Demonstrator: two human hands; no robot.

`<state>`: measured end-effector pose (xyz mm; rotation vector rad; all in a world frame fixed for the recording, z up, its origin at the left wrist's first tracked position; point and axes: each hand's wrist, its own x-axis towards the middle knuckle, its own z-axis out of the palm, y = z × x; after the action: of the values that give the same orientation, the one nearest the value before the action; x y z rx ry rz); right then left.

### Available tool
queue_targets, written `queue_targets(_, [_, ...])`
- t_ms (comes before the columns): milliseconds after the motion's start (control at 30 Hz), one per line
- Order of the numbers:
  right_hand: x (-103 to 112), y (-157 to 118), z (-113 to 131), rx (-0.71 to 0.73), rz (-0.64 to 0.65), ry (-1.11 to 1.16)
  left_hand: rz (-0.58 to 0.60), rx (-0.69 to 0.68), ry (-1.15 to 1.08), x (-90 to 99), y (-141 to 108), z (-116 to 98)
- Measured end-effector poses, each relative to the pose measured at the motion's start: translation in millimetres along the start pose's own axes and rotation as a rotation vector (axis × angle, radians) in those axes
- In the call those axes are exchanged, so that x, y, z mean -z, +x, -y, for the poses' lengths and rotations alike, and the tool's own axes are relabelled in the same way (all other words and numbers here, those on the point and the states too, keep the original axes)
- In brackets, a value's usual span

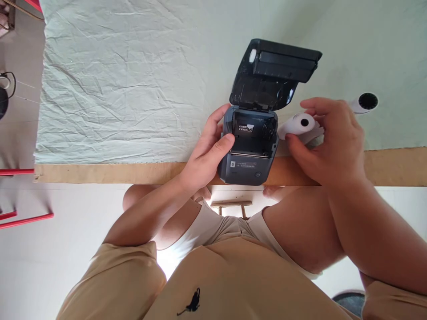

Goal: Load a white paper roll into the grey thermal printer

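A small dark printer (pixel 248 169) stands at the table's front edge, its black lid (pixel 273 75) raised and its paper compartment holding no roll. My left hand (pixel 208 151) grips the printer's left side, thumb on the rim of the compartment. Just right of the printer is a white paper roll (pixel 296 125) with a dark core. My right hand (pixel 333 138) is closed round that roll, thumb at its near side and fingers behind; a loose flap of paper shows under the palm. Beyond my right hand lies a second white roll (pixel 359 103), partly hidden by the hand.
A pale green wrinkled cloth (pixel 126 80) covers the table, whose bare wooden front edge (pixel 110 173) shows. Below it are my legs and a wooden stool rung (pixel 231 204). Red metal bars (pixel 26 221) stand at the far left on the floor.
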<state>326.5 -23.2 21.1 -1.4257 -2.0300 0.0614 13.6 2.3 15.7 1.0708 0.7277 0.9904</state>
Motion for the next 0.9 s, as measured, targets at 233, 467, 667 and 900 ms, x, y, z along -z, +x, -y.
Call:
queue_targets(233, [-0.3,-2.8,-2.4,0.085,0.044,0.063,-0.059,0.033,-0.014,-9.9,-1.1,-9.7])
queue_targets(467, [4.1,11.6,10.2,0.134,-0.280,0.220,-0.048,0.016,-0.042,-5.5,-1.4,-3.4])
queue_targets(667, [-8.7,23.8,46.2,0.232,-0.412,0.354,-0.036,-0.026,0.041,-0.2,-2.1,1.0])
queue_targets(900, [-24.1,29.3,73.0,0.226,-0.343,0.149,0.020,-0.066,0.101,6.5,0.5,10.4])
